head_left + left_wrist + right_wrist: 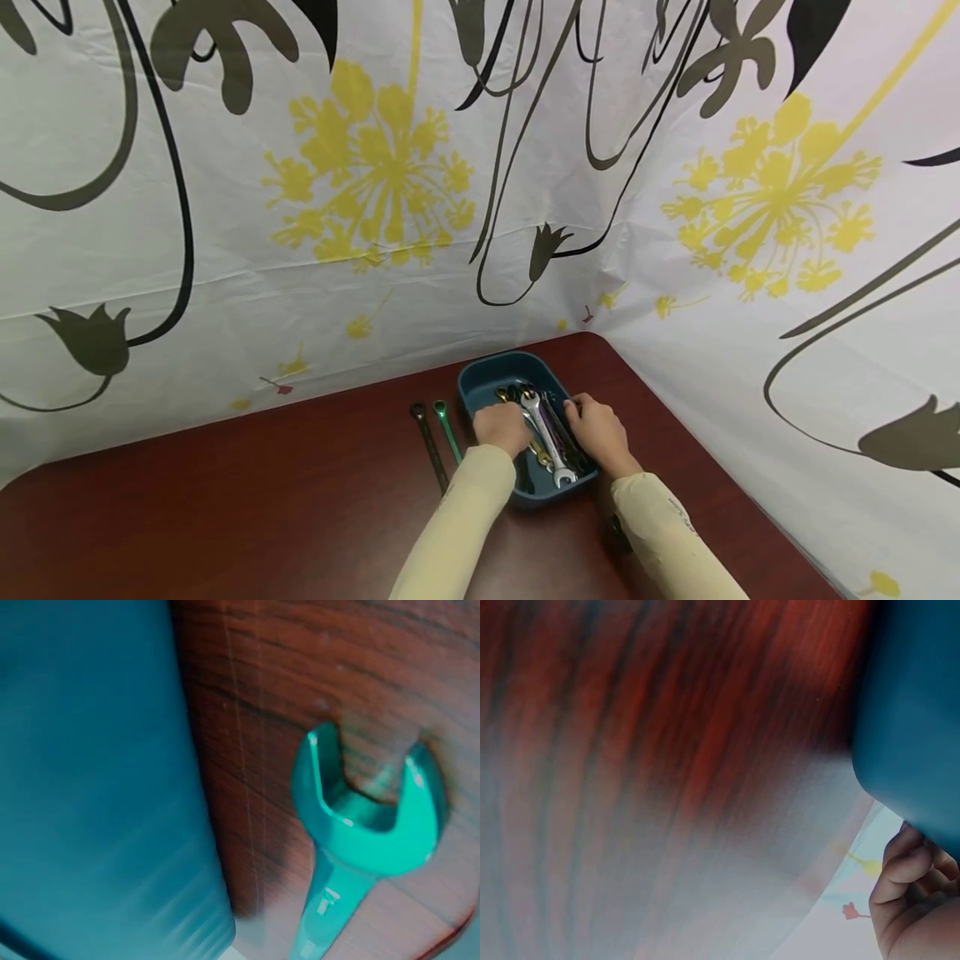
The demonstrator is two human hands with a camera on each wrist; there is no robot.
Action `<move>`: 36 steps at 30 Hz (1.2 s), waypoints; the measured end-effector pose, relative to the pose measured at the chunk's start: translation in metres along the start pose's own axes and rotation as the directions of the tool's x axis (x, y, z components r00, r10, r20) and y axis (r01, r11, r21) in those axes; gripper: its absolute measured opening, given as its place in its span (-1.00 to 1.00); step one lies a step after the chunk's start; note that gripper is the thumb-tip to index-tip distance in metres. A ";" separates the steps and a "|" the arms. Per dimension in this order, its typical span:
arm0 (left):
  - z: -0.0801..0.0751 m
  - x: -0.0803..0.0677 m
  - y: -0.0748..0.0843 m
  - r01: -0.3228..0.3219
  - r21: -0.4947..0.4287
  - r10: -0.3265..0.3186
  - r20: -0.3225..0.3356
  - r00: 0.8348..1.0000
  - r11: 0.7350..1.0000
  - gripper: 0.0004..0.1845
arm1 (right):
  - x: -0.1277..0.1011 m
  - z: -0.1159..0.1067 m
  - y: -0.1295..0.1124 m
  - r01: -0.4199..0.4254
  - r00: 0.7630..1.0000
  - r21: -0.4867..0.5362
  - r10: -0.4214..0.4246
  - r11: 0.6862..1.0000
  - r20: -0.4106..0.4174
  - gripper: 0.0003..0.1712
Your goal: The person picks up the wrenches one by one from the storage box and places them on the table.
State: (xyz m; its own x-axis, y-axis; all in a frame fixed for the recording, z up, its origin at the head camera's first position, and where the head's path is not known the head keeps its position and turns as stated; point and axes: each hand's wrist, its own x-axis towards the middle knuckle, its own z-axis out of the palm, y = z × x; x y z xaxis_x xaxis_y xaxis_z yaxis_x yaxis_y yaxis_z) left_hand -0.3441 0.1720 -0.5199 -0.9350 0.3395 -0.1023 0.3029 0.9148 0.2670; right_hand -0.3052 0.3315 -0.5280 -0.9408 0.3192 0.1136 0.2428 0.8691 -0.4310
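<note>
A blue plastic bin (513, 364) sits on the table with a pile of wrenches inside. At its left side my left hand (501, 429) grips the rim, though the fingers are mostly hidden in the head view. On the opposite side my right hand (600, 432) holds the right rim; its curled fingers (906, 862) show against the bin wall. Among the pile lie a silver open-ended wrench (550, 440) and a gold wrench (542, 455). Outside, left of the bin, are a green wrench (360, 840) and a dark wrench (428, 443).
The brown wooden table (247, 500) has a rounded far corner behind the bin. A white patterned sheet (225, 275) hangs behind and to the right. Under my right sleeve, a small dark object (619, 533) is partly covered.
</note>
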 end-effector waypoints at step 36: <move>-0.009 0.003 -0.005 -0.025 -0.468 0.022 -0.011 1.000 0.883 -0.41 | 0.002 0.000 0.003 -0.006 1.000 -0.009 0.007 1.000 0.027 -0.56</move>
State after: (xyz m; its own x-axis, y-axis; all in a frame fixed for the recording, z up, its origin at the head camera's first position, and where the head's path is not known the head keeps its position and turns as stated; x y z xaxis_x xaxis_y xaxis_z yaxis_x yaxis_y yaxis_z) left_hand -0.3505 0.1663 -0.5132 -0.9300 0.3574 -0.0854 0.2047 0.6970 0.6873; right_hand -0.3060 0.3344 -0.5285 -0.9453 0.3146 0.0867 0.2509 0.8705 -0.4234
